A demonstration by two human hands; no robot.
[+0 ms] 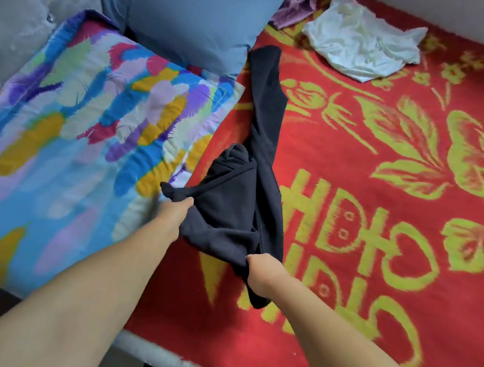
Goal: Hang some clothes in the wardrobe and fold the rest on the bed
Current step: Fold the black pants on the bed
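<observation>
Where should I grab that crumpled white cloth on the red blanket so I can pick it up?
The white cloth lies crumpled near the far edge of the red blanket, with nothing on top. I'd pinch the raised corner on its right side, or the near edge, coming from above. Those parts stick out from the bunch, so fingers can probably close on them easily and shake it open.

A black garment (232, 200) lies bunched on the bed (362, 259), one long part stretched toward the pillows. A crumpled white garment (358, 45) lies farther off.
</observation>
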